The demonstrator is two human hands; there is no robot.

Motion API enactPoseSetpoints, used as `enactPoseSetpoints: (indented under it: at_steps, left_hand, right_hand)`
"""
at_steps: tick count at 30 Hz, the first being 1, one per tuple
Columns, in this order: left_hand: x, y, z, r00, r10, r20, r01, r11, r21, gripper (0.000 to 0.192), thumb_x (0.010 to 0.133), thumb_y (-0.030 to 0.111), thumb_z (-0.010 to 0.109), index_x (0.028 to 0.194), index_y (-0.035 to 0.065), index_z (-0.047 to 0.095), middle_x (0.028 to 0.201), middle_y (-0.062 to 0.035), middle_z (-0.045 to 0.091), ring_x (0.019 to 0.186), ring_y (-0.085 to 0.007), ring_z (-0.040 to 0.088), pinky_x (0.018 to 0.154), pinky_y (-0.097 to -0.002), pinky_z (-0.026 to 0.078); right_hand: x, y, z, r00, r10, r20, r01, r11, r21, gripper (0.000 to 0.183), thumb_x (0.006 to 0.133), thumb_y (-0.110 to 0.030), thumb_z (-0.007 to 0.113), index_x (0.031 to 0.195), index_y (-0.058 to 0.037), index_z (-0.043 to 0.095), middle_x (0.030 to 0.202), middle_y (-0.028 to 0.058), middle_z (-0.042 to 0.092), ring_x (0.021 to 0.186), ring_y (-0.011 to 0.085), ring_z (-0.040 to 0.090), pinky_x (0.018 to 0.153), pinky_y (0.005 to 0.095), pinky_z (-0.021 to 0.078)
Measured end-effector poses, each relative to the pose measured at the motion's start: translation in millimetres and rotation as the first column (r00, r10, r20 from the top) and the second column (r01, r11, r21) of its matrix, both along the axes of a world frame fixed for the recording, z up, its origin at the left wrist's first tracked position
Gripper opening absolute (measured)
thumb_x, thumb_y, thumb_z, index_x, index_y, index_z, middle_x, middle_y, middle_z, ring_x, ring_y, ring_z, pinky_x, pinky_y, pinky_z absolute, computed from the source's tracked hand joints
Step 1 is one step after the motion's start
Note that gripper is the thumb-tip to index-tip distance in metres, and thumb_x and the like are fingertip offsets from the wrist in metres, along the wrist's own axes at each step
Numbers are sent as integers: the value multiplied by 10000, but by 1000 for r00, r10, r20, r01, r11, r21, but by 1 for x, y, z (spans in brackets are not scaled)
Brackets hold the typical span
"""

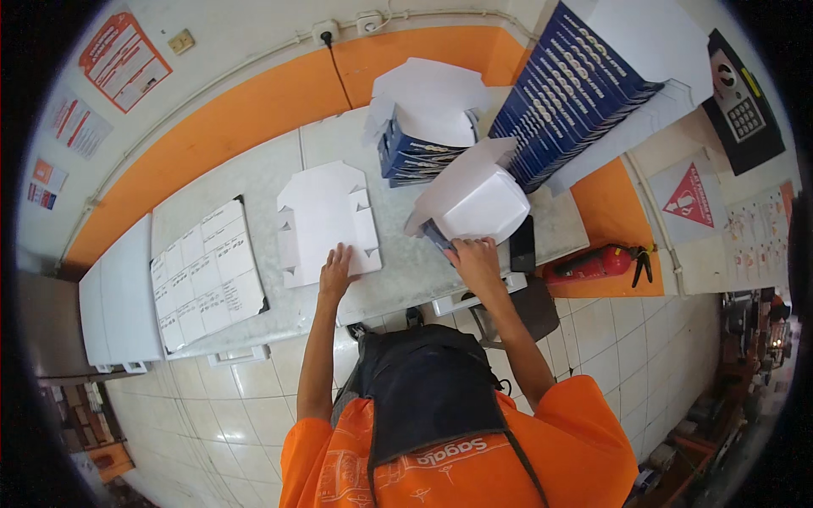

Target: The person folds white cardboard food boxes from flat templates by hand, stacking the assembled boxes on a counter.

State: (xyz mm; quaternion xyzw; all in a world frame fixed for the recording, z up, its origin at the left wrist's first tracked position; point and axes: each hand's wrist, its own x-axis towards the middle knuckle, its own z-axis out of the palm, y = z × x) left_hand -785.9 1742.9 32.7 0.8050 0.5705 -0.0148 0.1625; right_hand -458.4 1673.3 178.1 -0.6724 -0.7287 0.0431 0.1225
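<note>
A flat white cardboard box blank (327,222) with notched side flaps lies on the pale worktop (273,159). My left hand (336,270) rests on its near edge, fingers spread. To the right, my right hand (473,254) touches the near edge of a partly folded box (486,200), white inside and dark blue outside; whether the fingers grip it is hard to tell. Behind stands a short stack of nested blue and white boxes (422,152). At the back right rises a tall leaning stack of blue printed boxes (565,95).
A written whiteboard (209,273) lies at the left of the worktop. A dark phone (523,244) lies near its right end. Beyond that edge are a red fire extinguisher (591,263), a dark stool (537,311) and a wall-side black safe (740,101). A plugged cable (340,76) hangs behind.
</note>
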Motion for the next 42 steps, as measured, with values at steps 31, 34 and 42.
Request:
enactPoseSetpoints:
  at_steps: [31, 34, 42]
  left_hand:
    - [-16, 5, 161, 932, -165, 322, -55, 815, 577, 200, 840, 115, 601, 1023, 34, 601, 942, -110, 676, 793, -311, 650, 678, -371, 520]
    - [11, -35, 149, 879, -128, 459, -127, 865, 485, 383, 808, 61, 614, 1181, 4, 547, 1179, -172, 592, 1069, -317, 582, 842, -361, 501]
    - [8, -78, 167, -517, 451, 728, -245, 737, -630, 507, 905, 345, 557, 1278, 26, 433, 1212, -107, 504, 1088, -233, 532, 922, -356, 453]
  right_hand:
    - [-208, 70, 23, -297, -270, -916, -325, 931, -169, 775, 856, -323, 655, 1417, -26, 211, 1298, 232, 447, 1137, 270, 519, 868, 353, 488]
    - [-202, 85, -2, 50, -307, -950, -207, 928, -311, 577, 919, -273, 524, 1397, -40, 301, 1249, 203, 523, 1128, 337, 520, 902, 375, 447]
    - [-161, 16, 15, 549, 583, -600, -582, 781, 227, 557, 790, -16, 576, 1332, -81, 464, 1285, 191, 514, 1147, 353, 506, 955, 380, 413]
